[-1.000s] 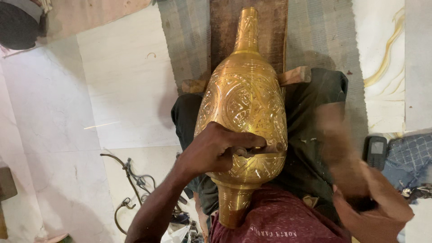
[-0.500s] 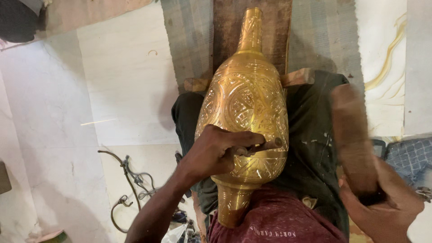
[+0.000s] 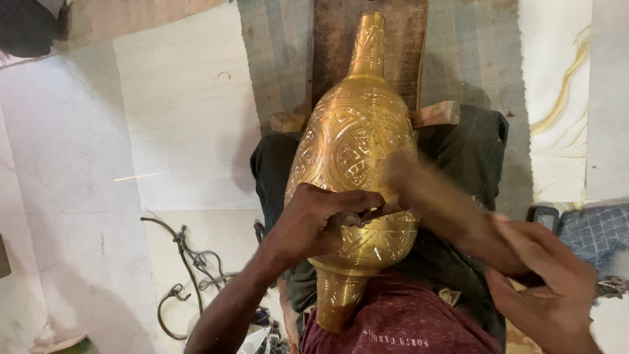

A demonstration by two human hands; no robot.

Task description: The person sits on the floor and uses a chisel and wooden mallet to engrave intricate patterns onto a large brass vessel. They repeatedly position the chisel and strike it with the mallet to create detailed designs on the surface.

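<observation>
A large engraved brass vase [image 3: 357, 141] lies on its side across my lap, neck pointing away, resting on a dark cloth [image 3: 475, 154] and a wooden board [image 3: 337, 46]. My left hand [image 3: 311, 226] rests on the vase's lower body and pinches a small metal chisel [image 3: 368, 214] against the engraved surface. My right hand [image 3: 550, 292] grips a wooden mallet [image 3: 436, 196], which is blurred by motion. Its head is down at the chisel's end, over the vase.
A woven mat [image 3: 275, 59] lies under the board. A tangle of cables [image 3: 187, 265] lies on the pale floor at left. A small dark device [image 3: 544, 216] and a blue checked cloth [image 3: 593, 229] sit at right. A dark object [image 3: 26, 26] is at top left.
The mallet in my right hand has swung from raised at the right down and left onto the chisel. My left hand and the vase have stayed put.
</observation>
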